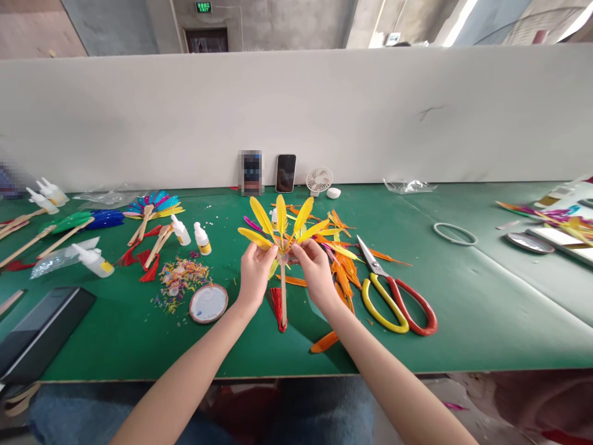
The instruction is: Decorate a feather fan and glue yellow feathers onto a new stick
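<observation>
A feather fan (280,224) with several yellow feathers spread out is held up between my two hands. Its wooden handle (284,296) points down toward me, and a red tassel (277,303) hangs beside the handle. My left hand (256,272) pinches the feather bases from the left. From the other side, my right hand (314,267) pinches the base near the right-hand feathers. The fingertips partly cover the joint between feathers and handle. Loose orange feathers (345,275) lie on the table behind and beside my right hand.
Scissors (389,296) with yellow and red handles lie to the right. Left are glue bottles (202,239), colourful clippings (183,278), a round lid (209,303) and other feather fans (151,207). A phone (286,173) and small fan (319,180) stand against the white partition (185,117).
</observation>
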`<control>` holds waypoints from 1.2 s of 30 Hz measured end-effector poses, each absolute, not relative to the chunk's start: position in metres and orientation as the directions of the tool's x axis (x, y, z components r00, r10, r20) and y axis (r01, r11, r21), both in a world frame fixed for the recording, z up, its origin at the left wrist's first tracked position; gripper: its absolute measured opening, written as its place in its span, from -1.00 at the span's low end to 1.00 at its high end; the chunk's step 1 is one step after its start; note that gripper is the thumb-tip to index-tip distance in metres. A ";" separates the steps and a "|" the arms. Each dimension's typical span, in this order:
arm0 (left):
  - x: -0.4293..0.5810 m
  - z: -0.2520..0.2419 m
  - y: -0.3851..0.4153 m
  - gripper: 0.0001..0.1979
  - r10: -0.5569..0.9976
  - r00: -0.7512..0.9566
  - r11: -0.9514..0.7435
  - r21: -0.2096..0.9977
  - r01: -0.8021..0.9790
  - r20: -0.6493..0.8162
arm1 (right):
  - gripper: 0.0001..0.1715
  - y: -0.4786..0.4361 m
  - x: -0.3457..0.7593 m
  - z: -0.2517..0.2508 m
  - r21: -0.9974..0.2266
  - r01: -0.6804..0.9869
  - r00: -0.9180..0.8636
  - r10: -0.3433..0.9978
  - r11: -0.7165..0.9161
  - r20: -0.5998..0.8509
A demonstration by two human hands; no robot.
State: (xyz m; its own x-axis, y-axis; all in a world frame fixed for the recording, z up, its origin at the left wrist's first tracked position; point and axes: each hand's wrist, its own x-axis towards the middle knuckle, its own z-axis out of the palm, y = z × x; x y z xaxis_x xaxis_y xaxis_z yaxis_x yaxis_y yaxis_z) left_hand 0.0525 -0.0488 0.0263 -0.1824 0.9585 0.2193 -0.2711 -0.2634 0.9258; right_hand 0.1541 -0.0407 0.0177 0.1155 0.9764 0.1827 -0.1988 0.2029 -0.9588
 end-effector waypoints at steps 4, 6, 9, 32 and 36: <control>0.051 0.028 -0.046 -0.87 0.956 -0.208 -0.261 0.927 -0.269 0.209 | -0.77 -0.042 0.154 0.018 -0.962 -0.182 0.110 0.977 0.203 0.185; 0.048 0.029 -0.044 -0.86 0.945 -0.252 -0.277 0.921 -0.273 0.210 | -0.76 -0.042 0.152 0.018 -0.964 -0.181 0.081 0.980 0.195 0.182; 0.043 0.031 -0.041 -0.84 0.922 -0.326 -0.303 0.912 -0.275 0.208 | -0.73 -0.044 0.150 0.018 -0.974 -0.175 -0.057 0.986 0.146 0.158; 0.047 0.033 -0.043 -0.79 0.973 -0.215 -0.150 0.943 -0.298 0.087 | -0.83 -0.044 0.146 0.014 -0.982 -0.180 -0.344 0.931 0.059 0.118; 0.048 0.035 -0.046 -0.82 0.983 -0.176 -0.090 0.967 -0.240 0.048 | -0.80 -0.043 0.146 0.013 -0.984 -0.176 -0.365 0.926 0.037 0.101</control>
